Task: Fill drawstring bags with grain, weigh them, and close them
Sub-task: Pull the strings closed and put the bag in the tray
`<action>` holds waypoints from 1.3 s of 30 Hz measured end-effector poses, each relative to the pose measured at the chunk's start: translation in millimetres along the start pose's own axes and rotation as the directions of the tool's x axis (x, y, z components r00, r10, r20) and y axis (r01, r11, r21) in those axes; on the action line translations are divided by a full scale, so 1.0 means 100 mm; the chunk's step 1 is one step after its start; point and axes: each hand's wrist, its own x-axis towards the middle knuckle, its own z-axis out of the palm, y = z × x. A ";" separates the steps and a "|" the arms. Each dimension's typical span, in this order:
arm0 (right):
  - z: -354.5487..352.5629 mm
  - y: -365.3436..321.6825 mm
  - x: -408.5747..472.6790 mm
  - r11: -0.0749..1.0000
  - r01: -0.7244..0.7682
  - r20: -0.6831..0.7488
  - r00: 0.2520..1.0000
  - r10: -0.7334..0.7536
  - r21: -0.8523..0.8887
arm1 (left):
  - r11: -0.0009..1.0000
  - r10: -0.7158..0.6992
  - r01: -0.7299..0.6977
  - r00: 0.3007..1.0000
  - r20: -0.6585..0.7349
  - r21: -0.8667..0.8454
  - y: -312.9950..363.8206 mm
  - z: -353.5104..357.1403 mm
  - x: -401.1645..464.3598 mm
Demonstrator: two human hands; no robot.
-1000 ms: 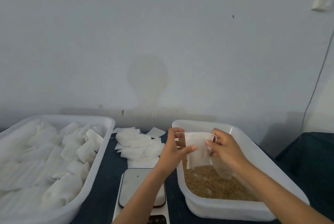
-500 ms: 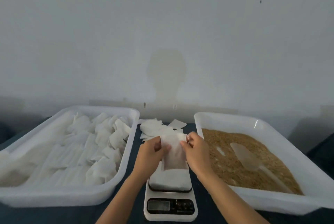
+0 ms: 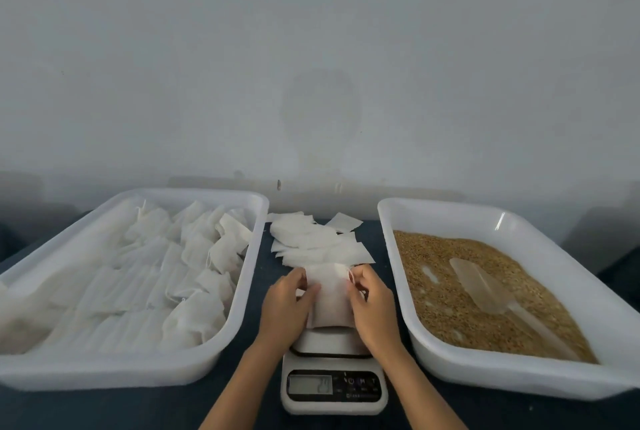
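A: While two white bins flanked the worktop, the left bin (image 3: 256, 221) sat packed with finished pouches and the right bin (image 3: 391, 221) held loose grain (image 3: 433, 277) with a clear scoop (image 3: 481, 287) lying in it.

B: Between them stood the scale (image 3: 334, 381), near the front edge, with empty bags (image 3: 311, 242) heaped behind it.

A: And the drawstring bag (image 3: 329, 298) rested upright on the scale's platform, left hand (image 3: 284, 305) and right hand (image 3: 372, 308) flanking it, fingers pinched on its top corners.

B: It looked soft and light, likely to slump. I'd hold the cord at the neck.
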 end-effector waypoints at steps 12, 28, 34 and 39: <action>-0.15 0.25 -0.13 0.964 -0.092 0.132 0.989 0.061 0.249 | 0.950 -0.186 0.152 0.977 -0.102 -0.275 -0.30 -0.20 -0.02; -0.13 0.41 -0.13 0.919 -0.153 0.090 0.988 0.129 0.364 | 0.901 -0.258 0.190 0.957 -0.130 -0.390 -0.30 -0.16 -0.05; -0.14 0.42 -0.13 0.917 -0.165 0.106 0.985 0.136 0.362 | 0.904 -0.251 0.185 0.959 -0.128 -0.387 -0.32 -0.16 -0.05; -0.15 0.40 -0.12 0.929 -0.154 0.094 0.987 0.129 0.337 | 0.913 -0.247 0.187 0.961 -0.125 -0.363 -0.33 -0.16 -0.04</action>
